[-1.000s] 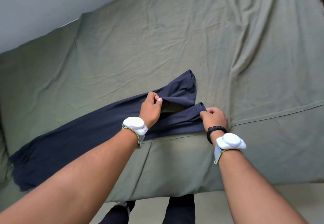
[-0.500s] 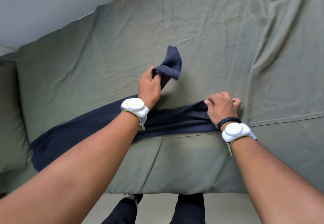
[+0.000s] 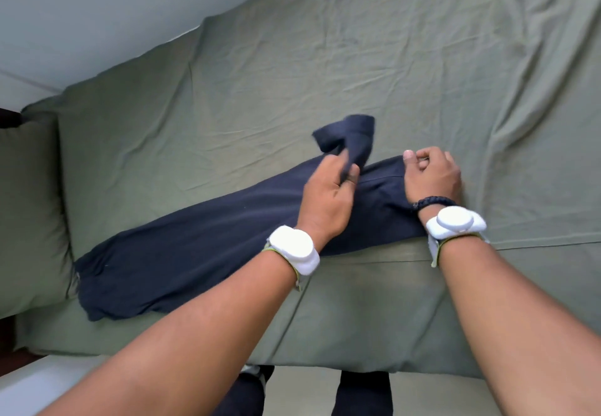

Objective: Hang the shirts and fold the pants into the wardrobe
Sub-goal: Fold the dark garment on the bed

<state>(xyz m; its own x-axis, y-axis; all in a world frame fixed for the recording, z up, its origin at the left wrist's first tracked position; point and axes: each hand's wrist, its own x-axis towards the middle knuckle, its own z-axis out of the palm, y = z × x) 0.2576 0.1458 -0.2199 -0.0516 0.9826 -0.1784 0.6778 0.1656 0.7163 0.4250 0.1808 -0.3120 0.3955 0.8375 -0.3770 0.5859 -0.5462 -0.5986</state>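
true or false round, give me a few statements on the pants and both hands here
1. The dark navy fabric pants lie on an olive-green bed sheet. True.
2. The left hand grips a lifted flap of the pants. True.
3. The right hand hovers well clear of the pants. False: it sits on their right end, fingers curled.
4. The pants are folded into a small square. False: they lie stretched out long.
5. Both wrists carry white wrist bands. True.
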